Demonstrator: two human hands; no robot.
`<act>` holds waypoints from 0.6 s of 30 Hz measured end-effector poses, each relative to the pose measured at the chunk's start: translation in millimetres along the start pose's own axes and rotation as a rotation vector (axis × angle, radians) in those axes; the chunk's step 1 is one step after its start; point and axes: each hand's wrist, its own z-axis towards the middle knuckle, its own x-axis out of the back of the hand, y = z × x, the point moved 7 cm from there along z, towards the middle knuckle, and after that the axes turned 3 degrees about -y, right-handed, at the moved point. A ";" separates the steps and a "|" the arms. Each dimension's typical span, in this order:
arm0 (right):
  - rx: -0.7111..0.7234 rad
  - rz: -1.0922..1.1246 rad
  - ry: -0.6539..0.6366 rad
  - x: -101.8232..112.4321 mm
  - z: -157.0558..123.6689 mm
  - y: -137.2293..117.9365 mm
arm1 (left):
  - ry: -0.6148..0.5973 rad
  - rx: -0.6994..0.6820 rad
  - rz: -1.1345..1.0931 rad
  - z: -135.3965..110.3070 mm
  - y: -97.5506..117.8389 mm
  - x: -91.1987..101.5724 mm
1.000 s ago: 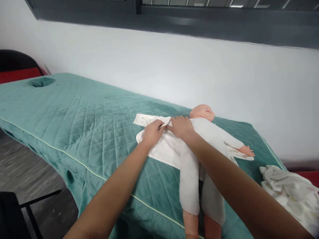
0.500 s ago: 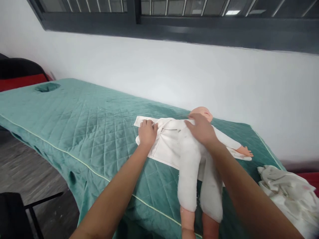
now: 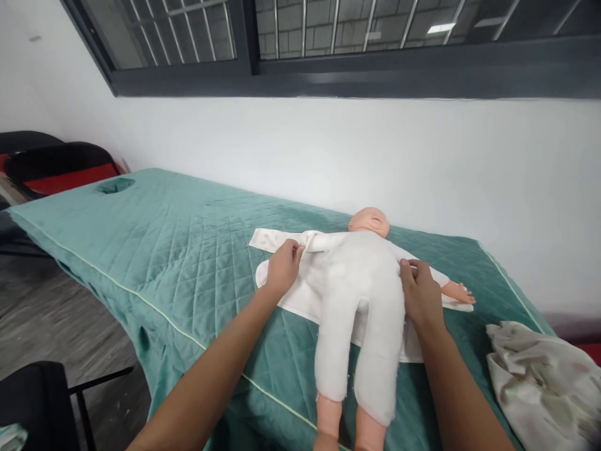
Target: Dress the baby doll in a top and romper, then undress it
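A baby doll (image 3: 361, 269) with a white cloth body lies on its back, head towards the wall. Under it is spread a white baby shirt (image 3: 300, 294), one sleeve stretched out to the left. My left hand (image 3: 284, 266) is closed, pinching the shirt's cloth by the doll's arm on the left; that doll hand is hidden. At the doll's other side my right hand (image 3: 421, 294) has curled fingers against the shirt's edge, the fingertips partly hidden. The doll's bare hand (image 3: 457, 292) on the right lies beyond my right hand.
A green quilted cover (image 3: 188, 250) lies over the long bed, which has a face hole (image 3: 116, 185) at its far left end. Crumpled white cloth (image 3: 544, 376) sits at the right. Chairs (image 3: 70, 169) stand at the left, a black one (image 3: 35, 401) nearer. A white wall borders the back.
My right hand has moved from the doll's chest and shoulder down to its right side. My left hand has shifted from lying on the sleeve to pinching the cloth. The view has tilted up.
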 end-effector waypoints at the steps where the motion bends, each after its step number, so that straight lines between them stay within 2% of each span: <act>1: -0.002 0.039 -0.009 -0.5 -1.2 -1.5 | -0.003 0.026 -0.049 -0.4 2.9 -0.8; 5: 0.015 0.189 -0.025 -4.3 -6.6 -3.2 | -0.007 0.066 -0.165 7.8 24.2 -3.6; 8: 0.055 0.286 -0.061 -12.2 -7.5 -2.5 | -0.055 0.051 -0.153 20.1 41.7 -10.4; 13: 0.118 0.417 -0.274 -37.2 -5.9 -3.6 | -0.078 0.047 -0.133 36.3 54.9 -16.2; 18: 0.240 0.473 -0.510 -54.7 -20.8 -19.8 | -0.110 0.018 -0.275 42.6 74.0 -8.8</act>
